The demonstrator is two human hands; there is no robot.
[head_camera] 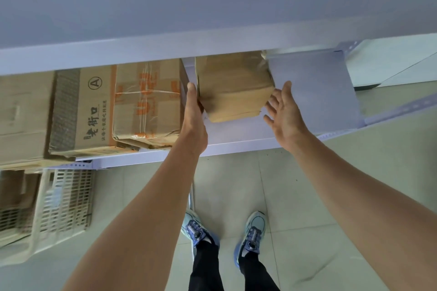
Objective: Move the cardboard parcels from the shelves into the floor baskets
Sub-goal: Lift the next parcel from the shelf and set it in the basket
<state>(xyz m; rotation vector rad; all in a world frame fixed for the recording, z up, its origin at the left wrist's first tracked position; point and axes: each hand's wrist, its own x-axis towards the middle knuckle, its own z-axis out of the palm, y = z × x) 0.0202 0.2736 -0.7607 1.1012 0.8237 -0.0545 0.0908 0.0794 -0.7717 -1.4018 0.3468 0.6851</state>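
Item: small plain cardboard parcel (pixel 234 87), standing on the grey metal shelf (pixel 314 87), near its front edge and turned slightly askew. Left of it on the same shelf: a taped parcel with orange print (pixel 146 101), then a larger parcel marked A (pixel 82 113); these two sit close together, with a narrow gap before the small one. Left hand (pixel 194 120): fingers straight, laid flat along the small parcel's left face, touching it. Right hand (pixel 285 113): open, fingers spread, palm turned toward the parcel's right face, just beside it; contact cannot be told. White slatted basket (pixel 68 201): on the floor (pixel 307 196) under the shelf's left end, well apart from the small parcel, with cardboard showing inside. Step in hand, by my reading: taking hold of the small parcel, not yet lifted. Next move calls for the right palm to close against its side, a two-sided squeeze, a draw forward clear of the upper shelf edge, then a carry down and left to the basket.
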